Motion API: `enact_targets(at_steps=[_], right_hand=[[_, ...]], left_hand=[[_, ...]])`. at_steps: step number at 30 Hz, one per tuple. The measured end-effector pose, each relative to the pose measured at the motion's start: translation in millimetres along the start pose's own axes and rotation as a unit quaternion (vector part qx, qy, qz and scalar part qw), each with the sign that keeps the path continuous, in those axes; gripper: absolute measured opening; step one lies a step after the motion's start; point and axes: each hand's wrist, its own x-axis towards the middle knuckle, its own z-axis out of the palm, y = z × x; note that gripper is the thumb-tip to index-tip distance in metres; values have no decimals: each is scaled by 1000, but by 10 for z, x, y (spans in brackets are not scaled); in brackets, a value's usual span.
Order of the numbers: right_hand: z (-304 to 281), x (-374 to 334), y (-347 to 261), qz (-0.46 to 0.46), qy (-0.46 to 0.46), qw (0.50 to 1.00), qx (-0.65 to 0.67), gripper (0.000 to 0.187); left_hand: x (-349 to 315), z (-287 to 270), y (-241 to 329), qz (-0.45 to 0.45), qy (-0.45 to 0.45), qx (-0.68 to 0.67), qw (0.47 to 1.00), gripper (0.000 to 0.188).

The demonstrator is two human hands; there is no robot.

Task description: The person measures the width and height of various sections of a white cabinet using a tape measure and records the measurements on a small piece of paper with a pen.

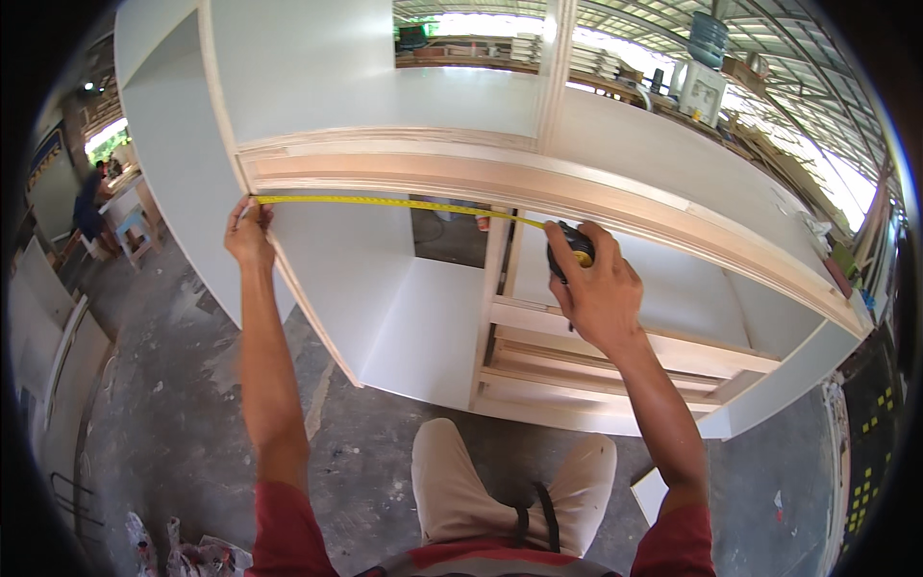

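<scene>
White-panelled cabinet [308,77] before me, wooden rails [538,318] inside its right bay [663,288]. Yellow tape blade [365,200] runs along front beam [461,173], across left bay [336,255]. My left grip [252,238] pinches blade at left upright [219,91]; right grip [604,288] clasps black case [560,252].

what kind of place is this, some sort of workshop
Most likely a woodworking or furniture workshop: there's a large open cabinet with bare wood edges, a yellow tape measure stretched along it, and lengths of wood piled beyond it under a high roof.
</scene>
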Motion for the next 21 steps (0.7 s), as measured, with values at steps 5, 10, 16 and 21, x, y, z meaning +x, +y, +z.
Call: enact_targets(at_steps=[5, 10, 16, 21], right_hand=[[-52, -22, 70, -1, -12, 1000, 11, 77], [-39, -20, 55, -1, -15, 1000, 20, 76], [-51, -14, 73, -9, -8, 1000, 16, 76], [-69, -13, 72, -8, -4, 1000, 9, 77]], left_hand=[[-94, 119, -12, -15, 10, -15, 1000, 18], [-145, 114, -8, -8, 13, -10, 1000, 19], [-112, 88, -52, 5, 5, -22, 1000, 21], [-109, 106, -55, 3, 14, 4, 1000, 23]])
